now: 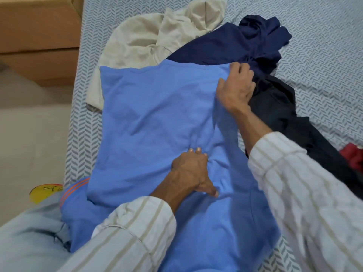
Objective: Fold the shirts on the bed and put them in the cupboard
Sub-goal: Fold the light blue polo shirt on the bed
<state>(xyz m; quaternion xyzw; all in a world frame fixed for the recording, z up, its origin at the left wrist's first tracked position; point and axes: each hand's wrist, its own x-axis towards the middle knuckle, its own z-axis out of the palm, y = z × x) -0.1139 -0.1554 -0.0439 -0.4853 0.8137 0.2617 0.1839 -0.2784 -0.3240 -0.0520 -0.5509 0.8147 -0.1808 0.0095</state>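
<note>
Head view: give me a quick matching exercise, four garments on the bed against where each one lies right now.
Things:
1. light blue shirt
2. beige garment
3. navy garment
4. red cloth

Places:
A. far side, right of the beige one
B. at the right edge of view
C. spread flat under both hands
D. far side, nearest the wooden furniture

Pairs: 1-C, 2-D, 3-A, 4-B
</note>
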